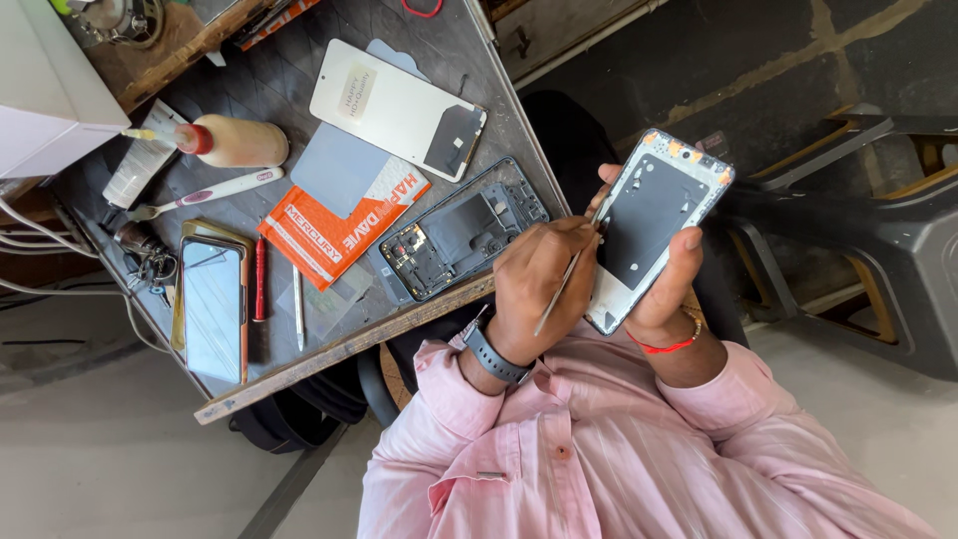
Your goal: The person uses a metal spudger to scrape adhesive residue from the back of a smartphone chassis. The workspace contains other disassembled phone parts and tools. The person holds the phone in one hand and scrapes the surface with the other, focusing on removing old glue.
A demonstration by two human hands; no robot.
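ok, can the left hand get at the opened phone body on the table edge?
Probably yes. The left hand sits right beside the opened phone body, nothing between them. But its grip is taken by a thin tool, so it must free fingers first.

orange packet (pixel 339 228): flat, rectangular, orange with white lettering, mid worktop, partly under a grey sheet.
white panel (pixel 397 108): rectangular, with a pale label and a dark patch at one corner, near the worktop's far edge.
phone screen (pixel 212 307): glossy, dark, reflecting light, by the worktop's near left corner.
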